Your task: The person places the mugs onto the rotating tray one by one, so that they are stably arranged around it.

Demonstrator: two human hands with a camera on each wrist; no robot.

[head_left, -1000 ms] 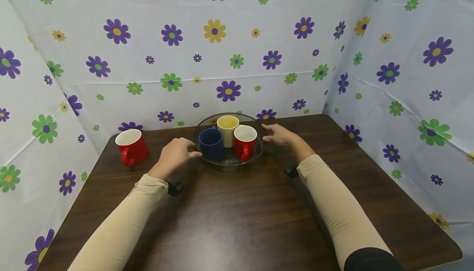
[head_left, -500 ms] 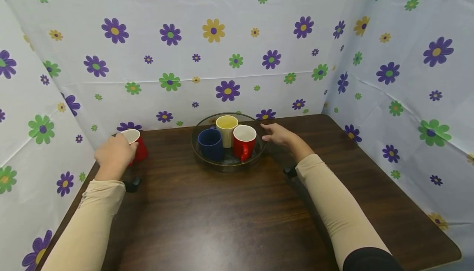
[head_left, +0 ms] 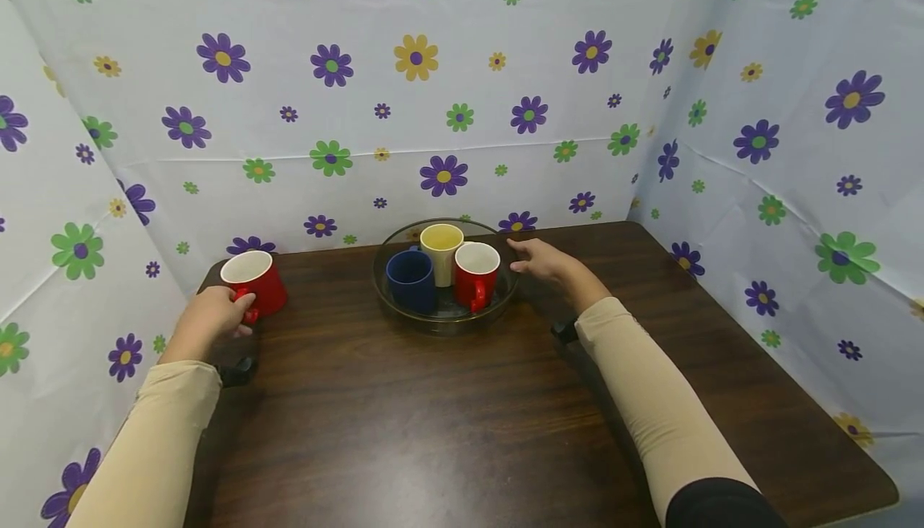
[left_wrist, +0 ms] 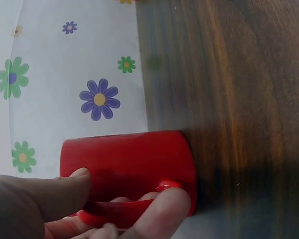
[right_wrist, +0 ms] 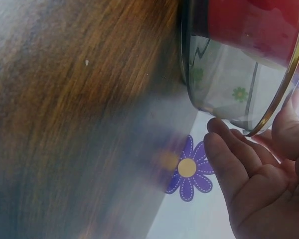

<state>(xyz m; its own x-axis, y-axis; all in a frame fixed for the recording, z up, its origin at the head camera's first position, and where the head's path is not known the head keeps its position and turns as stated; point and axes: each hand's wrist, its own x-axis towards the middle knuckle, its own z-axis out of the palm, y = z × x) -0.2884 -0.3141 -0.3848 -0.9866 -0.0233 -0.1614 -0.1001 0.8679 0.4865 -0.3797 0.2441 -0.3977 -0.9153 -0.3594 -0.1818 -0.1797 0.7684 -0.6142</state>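
A red mug (head_left: 269, 290) with a white inside stands upright near the table's back left corner. My left hand (head_left: 209, 321) grips its handle; in the left wrist view the fingers (left_wrist: 164, 211) go through the loop while the thumb (left_wrist: 72, 186) lies along the top of it. Toward the back middle sits a clear glass bowl (head_left: 447, 320) with a gold rim. Inside are a blue mug (head_left: 413, 286), a yellow mug (head_left: 440, 253) and another red mug (head_left: 476, 275). Beside the bowl's right side is my right hand (head_left: 545, 261), its relaxed fingertips right at the rim.
The dark wood table (head_left: 433, 424) carries all the mugs and the bowl. A white cloth (head_left: 289, 127) printed with flowers hangs along the back, left and right sides, close behind the bowl and the left red mug.
My left hand has left the bowl's left side, moved left to the lone red mug, and taken hold of its handle. My right hand has stayed beside the bowl.
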